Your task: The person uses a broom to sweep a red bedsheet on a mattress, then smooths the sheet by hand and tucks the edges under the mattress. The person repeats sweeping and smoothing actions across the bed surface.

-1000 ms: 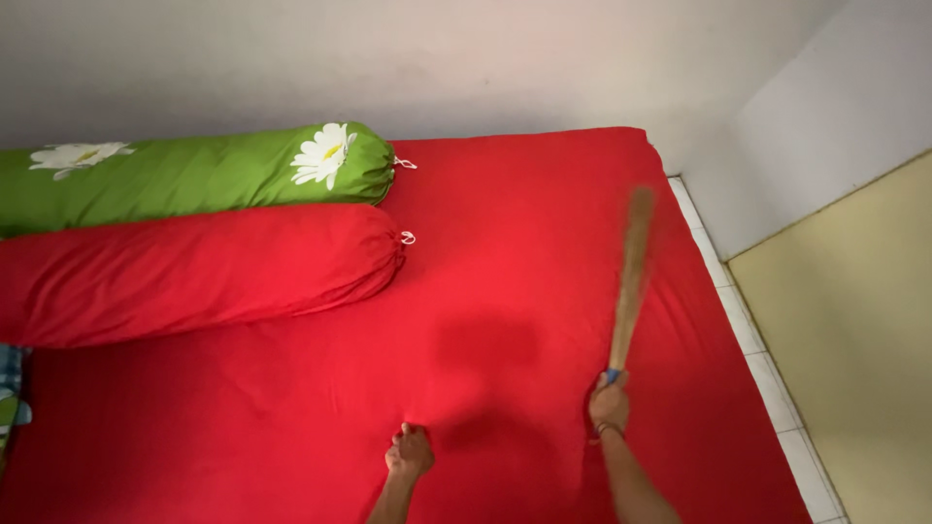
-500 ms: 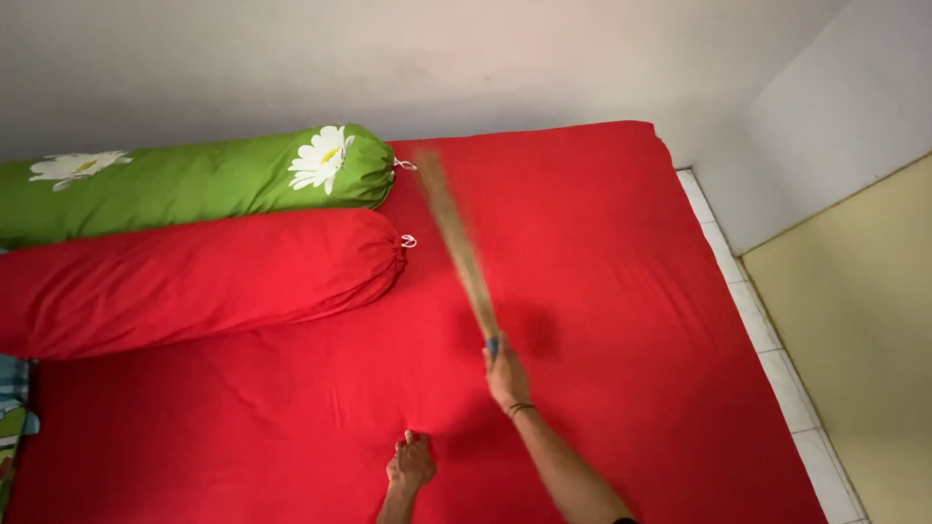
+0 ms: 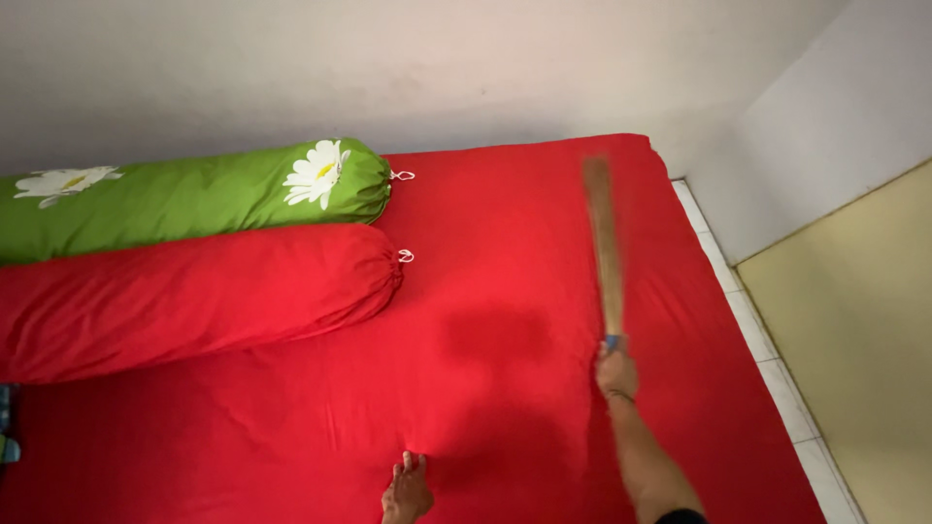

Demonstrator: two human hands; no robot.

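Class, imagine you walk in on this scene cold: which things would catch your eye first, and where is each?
The red sheet fills most of the view, running up to the pale wall. On its left lie two long bolsters side by side: a green daisy-print bolster nearest the wall, a red bolster in front. At lower right, the right hand grips a blurred stick broom, while the left hand presses the sheet.

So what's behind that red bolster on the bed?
Behind the red bolster lies a green bolster with white daisies, against the wall. The red one covers its lower edge, and the sheet beneath both is hidden.
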